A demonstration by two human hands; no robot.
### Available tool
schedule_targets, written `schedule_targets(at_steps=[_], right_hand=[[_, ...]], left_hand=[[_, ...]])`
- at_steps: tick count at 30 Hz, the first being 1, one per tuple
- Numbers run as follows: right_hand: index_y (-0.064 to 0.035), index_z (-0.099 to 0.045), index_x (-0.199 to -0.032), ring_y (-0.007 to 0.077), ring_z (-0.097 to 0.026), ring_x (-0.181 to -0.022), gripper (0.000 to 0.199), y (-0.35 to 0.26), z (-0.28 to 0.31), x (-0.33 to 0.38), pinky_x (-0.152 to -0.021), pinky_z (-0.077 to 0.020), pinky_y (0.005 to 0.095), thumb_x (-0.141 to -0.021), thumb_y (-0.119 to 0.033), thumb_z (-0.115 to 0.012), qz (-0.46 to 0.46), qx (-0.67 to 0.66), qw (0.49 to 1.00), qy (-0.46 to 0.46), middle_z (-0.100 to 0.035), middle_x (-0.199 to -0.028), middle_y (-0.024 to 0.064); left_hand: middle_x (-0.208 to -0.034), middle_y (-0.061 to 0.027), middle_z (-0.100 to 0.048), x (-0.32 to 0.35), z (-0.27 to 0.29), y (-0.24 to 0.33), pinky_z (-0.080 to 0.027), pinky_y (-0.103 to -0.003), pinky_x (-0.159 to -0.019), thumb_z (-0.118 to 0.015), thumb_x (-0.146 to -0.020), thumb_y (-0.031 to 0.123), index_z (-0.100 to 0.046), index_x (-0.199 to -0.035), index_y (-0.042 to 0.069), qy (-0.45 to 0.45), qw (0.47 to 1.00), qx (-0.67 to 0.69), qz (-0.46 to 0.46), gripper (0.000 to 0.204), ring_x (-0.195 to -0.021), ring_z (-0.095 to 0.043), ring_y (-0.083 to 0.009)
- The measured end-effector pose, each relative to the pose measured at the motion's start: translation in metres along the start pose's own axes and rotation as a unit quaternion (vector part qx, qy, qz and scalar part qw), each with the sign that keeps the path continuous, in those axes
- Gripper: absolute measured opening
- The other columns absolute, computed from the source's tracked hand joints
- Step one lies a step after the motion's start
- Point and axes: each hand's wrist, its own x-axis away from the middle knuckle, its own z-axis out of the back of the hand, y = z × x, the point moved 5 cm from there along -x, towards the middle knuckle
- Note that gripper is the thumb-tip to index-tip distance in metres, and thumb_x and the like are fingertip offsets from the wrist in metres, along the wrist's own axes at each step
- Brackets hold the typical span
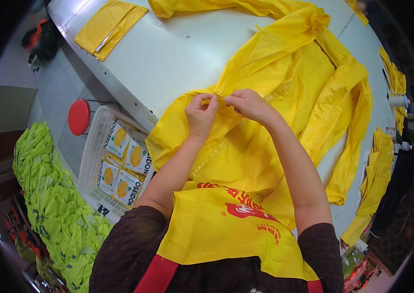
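Note:
A yellow raincoat-like garment [285, 83] of thin, shiny material lies spread and creased over the table, its near part reaching down to my apron. Both of my hands are over its left part, close together. My left hand [202, 112] is closed in a pinch at the garment's edge, thumb and forefinger together. From the right, my right hand [247, 104] is also pinched, with its fingertips almost at the left ones. A thin dark sliver shows between the fingertips; it is too small to name. What else the fingers grip is hidden.
A folded yellow garment [111, 28] lies at the table's far left. Beside the table are a white basket [86, 168] of packaged goods, a red stool [79, 117] and a heap of lime-green garments [53, 200]. More yellow pieces [374, 180] and a thread spool [398, 101] lie along the right edge.

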Motion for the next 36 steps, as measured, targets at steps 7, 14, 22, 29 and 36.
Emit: schedule_targets(at_steps=[7, 14, 22, 29, 36], right_hand=[[0.0019, -0.062, -0.076, 0.0181, -0.052, -0.057, 0.034, -0.005, 0.004, 0.002, -0.054, -0.0428, 0.0295, -0.077, -0.031, -0.053, -0.029, -0.002, 0.999, -0.029, -0.059, -0.069, 0.0096], [0.0011, -0.062, -0.081, 0.0165, -0.053, -0.062, 0.035, -0.005, 0.007, 0.009, -0.057, -0.0428, 0.0285, -0.079, -0.033, -0.054, 0.037, 0.114, 0.993, 0.017, -0.057, -0.069, 0.0084], [0.0019, -0.053, -0.113, 0.0146, -0.053, -0.090, 0.033, 0.116, 0.100, 0.200, -0.082, -0.0415, 0.0265, -0.091, -0.022, -0.046, 0.092, 0.017, 0.877, 0.471, -0.058, -0.099, 0.0088], [0.0018, -0.052, -0.112, 0.0330, -0.054, -0.100, 0.043, 0.398, 0.108, 0.480, -0.083, -0.0425, 0.0384, -0.093, -0.035, -0.040, -0.399, 0.104, 0.633, 0.655, -0.057, -0.106, 0.0211], [0.0024, -0.041, -0.124, 0.0362, -0.037, -0.119, 0.051, 0.385, 0.077, 0.487, -0.097, -0.0322, 0.0433, -0.088, -0.034, -0.050, -0.435, 0.305, 0.557, 0.638, -0.044, -0.124, 0.0225]], left_hand=[[-0.081, -0.0024, -0.062, 0.001, 0.001, 0.004, -0.049, -0.019, -0.060, -0.063, -0.079, 0.003, -0.061, -0.085, -0.001, -0.020, 0.999, -0.021, -0.017, 0.008, -0.067, -0.058, -0.0073], [-0.093, -0.0066, -0.061, 0.005, 0.000, 0.016, -0.049, -0.021, -0.062, -0.062, -0.080, 0.007, -0.061, -0.087, 0.000, -0.029, 0.997, -0.042, -0.065, 0.010, -0.081, -0.058, -0.0103], [-0.088, -0.0054, -0.060, 0.029, 0.135, 0.050, -0.045, -0.022, -0.058, -0.046, -0.090, 0.018, -0.059, -0.088, 0.002, -0.078, 0.996, -0.048, 0.011, 0.021, -0.077, -0.061, -0.0131], [-0.096, -0.0048, -0.054, -0.001, 0.358, -0.024, -0.044, -0.032, -0.071, -0.048, -0.084, 0.027, -0.052, -0.110, 0.007, 0.447, 0.824, 0.080, 0.338, 0.033, -0.091, -0.051, -0.0159], [-0.085, -0.0038, -0.059, -0.028, 0.081, -0.001, -0.047, -0.031, -0.067, -0.061, -0.083, 0.033, -0.055, -0.102, 0.007, -0.058, 0.933, 0.110, 0.338, 0.033, -0.079, -0.055, -0.0151]])
